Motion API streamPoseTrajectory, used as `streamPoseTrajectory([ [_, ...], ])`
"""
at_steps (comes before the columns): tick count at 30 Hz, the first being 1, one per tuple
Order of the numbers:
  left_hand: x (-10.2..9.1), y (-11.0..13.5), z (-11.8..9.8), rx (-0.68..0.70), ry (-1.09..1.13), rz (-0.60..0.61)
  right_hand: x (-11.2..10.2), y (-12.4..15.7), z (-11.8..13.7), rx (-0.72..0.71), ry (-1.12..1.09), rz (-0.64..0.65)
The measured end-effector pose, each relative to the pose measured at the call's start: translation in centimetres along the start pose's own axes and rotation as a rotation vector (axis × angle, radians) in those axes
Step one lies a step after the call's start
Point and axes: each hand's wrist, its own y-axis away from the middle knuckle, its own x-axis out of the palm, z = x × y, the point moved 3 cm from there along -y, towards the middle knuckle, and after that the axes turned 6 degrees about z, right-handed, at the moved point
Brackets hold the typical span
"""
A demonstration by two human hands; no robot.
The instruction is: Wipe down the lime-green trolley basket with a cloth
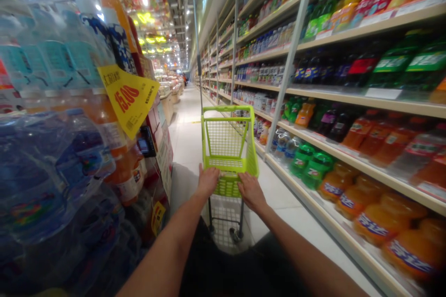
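Observation:
A lime-green shopping cart [254, 148] stands straight ahead of me in the aisle, its mesh basket showing no goods. My left hand [209, 181] is closed on the left part of its near edge, the thumb side raised a little. On the right part of the same edge, my right hand [250, 186] has its fingers curled over the bar. Both forearms reach forward from the bottom of the view. Dark legs and wheels of the cart show below the basket.
Shelves [348, 97] of bottled drinks run along the right side, with large orange soda bottles [372, 222] at floor level. Close on the left is a stack of wrapped water bottles [45, 185] with a yellow price sign [128, 97]. Pale tiled floor [184, 116] stretches ahead between them.

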Motion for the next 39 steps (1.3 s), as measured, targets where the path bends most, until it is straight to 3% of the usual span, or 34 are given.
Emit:
streamPoseTrajectory([
  [3, 0.4, 0.1, 0.2, 0.014, 0.024, -0.041, 0.3, 0.2, 0.5, 0.021, -0.003, -0.056],
  [10, 2.3, 0.0, -2.9, 0.188, 0.095, -0.136, 0.9, 1.1, 0.0, -0.001, -0.017, -0.132],
  [17, 0.6, 0.7, -0.8, 0.327, 0.026, -0.083, 0.4, 2.0, -1.0, -0.057, -0.006, -0.083],
  [22, 0.0, 1.0, 0.4, 0.214, 0.038, -0.071, 0.3, 1.7, -0.5, -0.072, -0.010, -0.063],
  [29, 0.5, 1.2, -0.8, 0.142, 0.058, -0.053, 0.1, 1.8, 0.2, -0.042, 0.000, -0.073],
  [39, 0.7, 1.4, -3.9, 0.157, 0.032, -0.002, -0.5, 2.7, -3.9, -0.060, -0.082, -0.100],
])
